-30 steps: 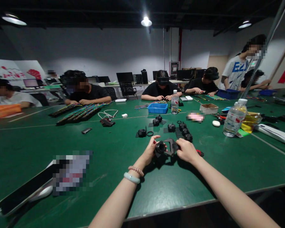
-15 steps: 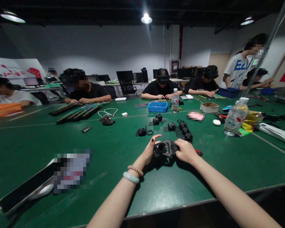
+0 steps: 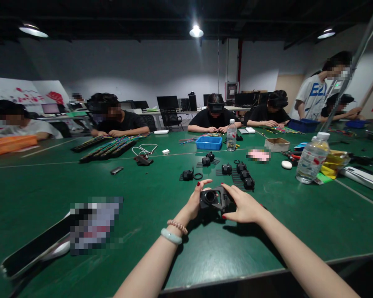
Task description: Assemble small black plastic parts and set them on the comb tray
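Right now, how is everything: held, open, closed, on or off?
Left hand: closed on the held black part
Right hand: thumb and fingers apart around that part's right end; grip unclear
Big bottle: capped, upright
Small bottle: capped, upright
Bright blue tray: open-topped
Middle ceiling lamp: on
Far-left monitor: screen lit

Matt plastic part [image 3: 209,197], glossy tabletop [image 3: 217,256], smooth bangle [image 3: 171,236]

Angular black part [image 3: 211,198] (round-mouthed)
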`<action>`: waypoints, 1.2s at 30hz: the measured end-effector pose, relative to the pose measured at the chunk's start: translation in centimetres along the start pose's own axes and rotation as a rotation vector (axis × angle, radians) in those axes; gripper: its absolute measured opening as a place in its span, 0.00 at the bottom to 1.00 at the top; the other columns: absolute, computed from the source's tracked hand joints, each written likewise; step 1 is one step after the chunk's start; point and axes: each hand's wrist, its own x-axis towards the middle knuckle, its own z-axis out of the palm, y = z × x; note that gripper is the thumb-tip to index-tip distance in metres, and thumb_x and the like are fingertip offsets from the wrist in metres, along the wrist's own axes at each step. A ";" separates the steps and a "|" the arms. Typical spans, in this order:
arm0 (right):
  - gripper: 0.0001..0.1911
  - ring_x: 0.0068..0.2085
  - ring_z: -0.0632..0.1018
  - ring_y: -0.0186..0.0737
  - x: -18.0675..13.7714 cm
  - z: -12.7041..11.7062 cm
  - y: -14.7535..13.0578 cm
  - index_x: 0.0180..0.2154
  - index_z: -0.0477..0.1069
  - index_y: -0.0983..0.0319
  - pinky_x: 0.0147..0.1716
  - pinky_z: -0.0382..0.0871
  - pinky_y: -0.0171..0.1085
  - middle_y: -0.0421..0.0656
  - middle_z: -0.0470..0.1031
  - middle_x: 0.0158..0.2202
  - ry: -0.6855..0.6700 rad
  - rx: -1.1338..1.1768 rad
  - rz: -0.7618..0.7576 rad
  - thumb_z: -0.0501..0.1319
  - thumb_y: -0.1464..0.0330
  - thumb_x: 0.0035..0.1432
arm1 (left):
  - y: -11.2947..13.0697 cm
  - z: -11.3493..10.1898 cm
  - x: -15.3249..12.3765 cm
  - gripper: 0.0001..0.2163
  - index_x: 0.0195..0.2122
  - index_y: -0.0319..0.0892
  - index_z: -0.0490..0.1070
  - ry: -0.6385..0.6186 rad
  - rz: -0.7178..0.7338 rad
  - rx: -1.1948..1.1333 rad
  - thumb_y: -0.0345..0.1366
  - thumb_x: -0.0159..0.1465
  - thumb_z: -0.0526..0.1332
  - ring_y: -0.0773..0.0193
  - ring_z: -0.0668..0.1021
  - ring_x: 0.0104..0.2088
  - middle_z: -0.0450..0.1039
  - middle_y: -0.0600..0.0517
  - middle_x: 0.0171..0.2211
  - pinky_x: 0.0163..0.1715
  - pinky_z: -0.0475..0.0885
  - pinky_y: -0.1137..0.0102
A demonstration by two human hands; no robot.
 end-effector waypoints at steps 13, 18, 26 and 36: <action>0.49 0.43 0.71 0.49 0.1 0.4 -0.1 0.59 0.44 0.59 0.40 0.66 0.43 0.49 0.65 0.45 0.049 -0.005 -0.009 0.61 0.48 0.39 | 0.5 0.7 0.0 0.27 0.47 0.41 0.59 0.005 0.009 -0.025 0.56 0.55 0.50 0.62 0.74 0.25 0.69 0.53 0.23 0.24 0.68 0.70; 0.48 0.42 0.72 0.49 0.0 0.4 -0.1 0.59 0.46 0.59 0.39 0.67 0.43 0.49 0.66 0.44 0.080 -0.011 -0.023 0.60 0.48 0.40 | 0.6 1.0 -0.2 0.26 0.48 0.40 0.59 0.026 0.037 -0.029 0.55 0.56 0.50 0.63 0.74 0.25 0.69 0.53 0.24 0.24 0.68 0.71; 0.47 0.43 0.72 0.49 0.1 0.8 0.6 0.58 0.49 0.61 0.41 0.67 0.44 0.50 0.68 0.45 0.124 0.032 -0.062 0.60 0.47 0.39 | 0.4 1.4 -0.4 0.21 0.49 0.43 0.58 0.032 0.106 -0.029 0.50 0.59 0.49 0.67 0.72 0.25 0.69 0.54 0.25 0.24 0.66 0.74; 0.47 0.43 0.73 0.49 0.0 1.1 0.4 0.57 0.50 0.63 0.41 0.68 0.44 0.51 0.69 0.45 0.166 0.042 -0.081 0.60 0.48 0.39 | 0.0 1.2 -0.3 0.20 0.50 0.41 0.56 0.001 0.216 -0.038 0.47 0.61 0.47 0.69 0.70 0.23 0.69 0.53 0.26 0.23 0.65 0.76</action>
